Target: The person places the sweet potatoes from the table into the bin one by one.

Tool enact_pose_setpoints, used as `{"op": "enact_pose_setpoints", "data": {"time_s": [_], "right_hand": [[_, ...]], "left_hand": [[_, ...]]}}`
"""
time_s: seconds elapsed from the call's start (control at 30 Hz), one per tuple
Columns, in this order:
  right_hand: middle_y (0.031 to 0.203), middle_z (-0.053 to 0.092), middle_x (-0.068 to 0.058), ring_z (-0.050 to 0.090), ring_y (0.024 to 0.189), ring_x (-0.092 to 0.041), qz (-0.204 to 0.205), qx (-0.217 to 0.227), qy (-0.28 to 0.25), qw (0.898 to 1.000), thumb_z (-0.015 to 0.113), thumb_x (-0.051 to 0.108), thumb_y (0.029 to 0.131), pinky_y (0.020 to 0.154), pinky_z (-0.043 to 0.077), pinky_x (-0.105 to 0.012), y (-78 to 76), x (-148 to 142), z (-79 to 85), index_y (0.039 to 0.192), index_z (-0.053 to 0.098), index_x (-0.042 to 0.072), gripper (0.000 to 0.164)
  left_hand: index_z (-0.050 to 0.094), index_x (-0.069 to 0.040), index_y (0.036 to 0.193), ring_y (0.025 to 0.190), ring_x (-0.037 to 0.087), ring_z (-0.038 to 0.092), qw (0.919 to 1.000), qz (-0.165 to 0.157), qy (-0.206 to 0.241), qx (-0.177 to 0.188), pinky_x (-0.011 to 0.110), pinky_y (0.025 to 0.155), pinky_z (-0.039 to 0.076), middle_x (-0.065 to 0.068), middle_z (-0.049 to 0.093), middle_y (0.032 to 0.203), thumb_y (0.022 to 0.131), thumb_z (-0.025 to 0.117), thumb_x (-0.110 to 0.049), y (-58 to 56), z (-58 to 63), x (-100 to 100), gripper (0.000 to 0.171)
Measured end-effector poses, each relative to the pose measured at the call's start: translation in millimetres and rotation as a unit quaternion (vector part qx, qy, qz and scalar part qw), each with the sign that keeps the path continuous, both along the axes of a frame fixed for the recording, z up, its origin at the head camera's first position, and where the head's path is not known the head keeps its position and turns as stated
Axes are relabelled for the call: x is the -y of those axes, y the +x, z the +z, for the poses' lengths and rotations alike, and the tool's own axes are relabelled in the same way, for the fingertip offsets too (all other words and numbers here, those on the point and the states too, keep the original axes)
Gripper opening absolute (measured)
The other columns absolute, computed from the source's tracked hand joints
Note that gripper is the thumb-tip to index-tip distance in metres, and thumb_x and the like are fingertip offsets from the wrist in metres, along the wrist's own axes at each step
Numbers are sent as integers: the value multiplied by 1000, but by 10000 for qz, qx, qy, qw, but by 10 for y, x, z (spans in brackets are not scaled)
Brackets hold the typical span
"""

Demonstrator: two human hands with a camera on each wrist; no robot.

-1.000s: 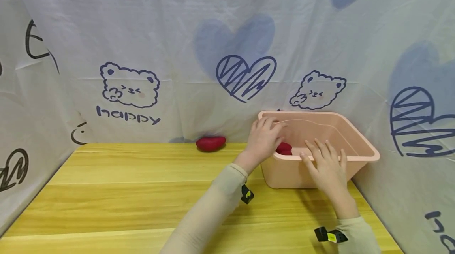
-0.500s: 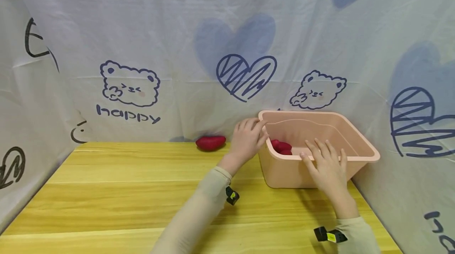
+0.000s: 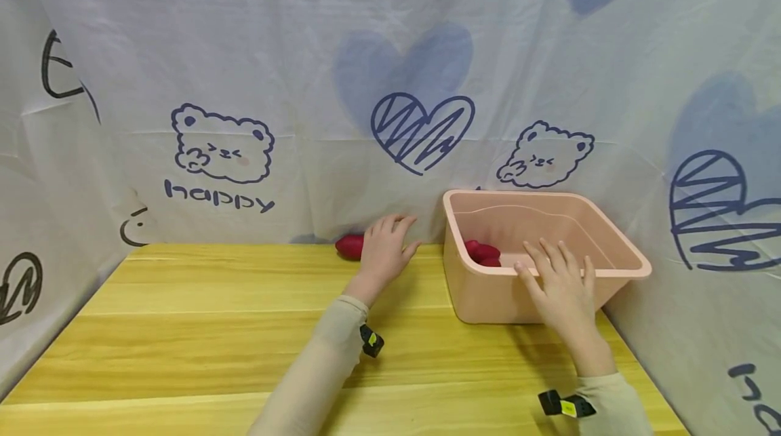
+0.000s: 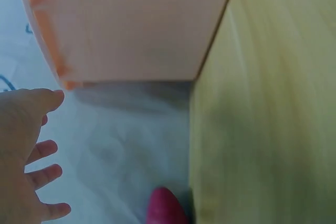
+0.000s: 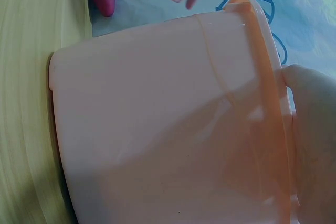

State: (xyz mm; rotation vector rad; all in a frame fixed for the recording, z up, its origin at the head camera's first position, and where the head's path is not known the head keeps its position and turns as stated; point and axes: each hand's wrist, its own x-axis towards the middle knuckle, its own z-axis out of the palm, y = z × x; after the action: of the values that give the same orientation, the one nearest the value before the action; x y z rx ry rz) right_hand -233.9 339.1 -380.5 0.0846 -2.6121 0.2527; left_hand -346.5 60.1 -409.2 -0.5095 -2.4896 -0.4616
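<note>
A red sweet potato lies at the table's back edge against the cloth, its right part hidden behind my left hand. That hand is empty, fingers apart, hovering over the potato's right end. In the left wrist view the tip of the sweet potato shows below the hand. My right hand rests at the front rim of a pink plastic bin, fingers spread and reaching over it. Inside the bin's left end lie several red sweet potatoes, partly hidden by the front wall.
The bin stands at the right rear of the wooden table. A printed cloth hangs close behind the table and along both sides.
My left hand has come out of the bin, crossed its left rim and moved left to the sweet potato at the back edge. My right hand stays at the front rim.
</note>
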Motion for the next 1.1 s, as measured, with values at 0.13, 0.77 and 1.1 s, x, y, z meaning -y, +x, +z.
{"op": "enact_pose_setpoints", "data": {"time_s": [0.13, 0.77, 1.1], "right_hand": [[142, 34, -11, 21, 132, -36, 2, 37, -1, 10000, 33, 53, 91, 104, -2, -61, -1, 2, -4, 134, 41, 22, 53], [141, 34, -11, 22, 132, -37, -2, 40, 31, 10000, 33, 52, 91, 104, -1, -61, 5, -1, -2, 134, 40, 23, 52], [141, 34, -11, 22, 132, -37, -16, 20, 39, 10000, 34, 52, 91, 104, -1, -60, -8, -11, -12, 134, 40, 23, 52]], "left_hand": [[48, -28, 125, 114, 25, 44, 9996, 169, 8, 221, 48, 95, 37, 1, 50, 122, 82, 59, -45, -49, -119, 127, 48], [41, -30, 132, 128, 29, 30, 9839, 546, -205, 1687, 62, 99, 25, 2, 40, 137, 80, 61, -46, -288, -360, 585, 58], [41, -28, 132, 127, 33, 31, 9798, 500, -393, 1898, 62, 99, 24, 5, 40, 136, 80, 63, -40, -383, -465, 620, 58]]}}
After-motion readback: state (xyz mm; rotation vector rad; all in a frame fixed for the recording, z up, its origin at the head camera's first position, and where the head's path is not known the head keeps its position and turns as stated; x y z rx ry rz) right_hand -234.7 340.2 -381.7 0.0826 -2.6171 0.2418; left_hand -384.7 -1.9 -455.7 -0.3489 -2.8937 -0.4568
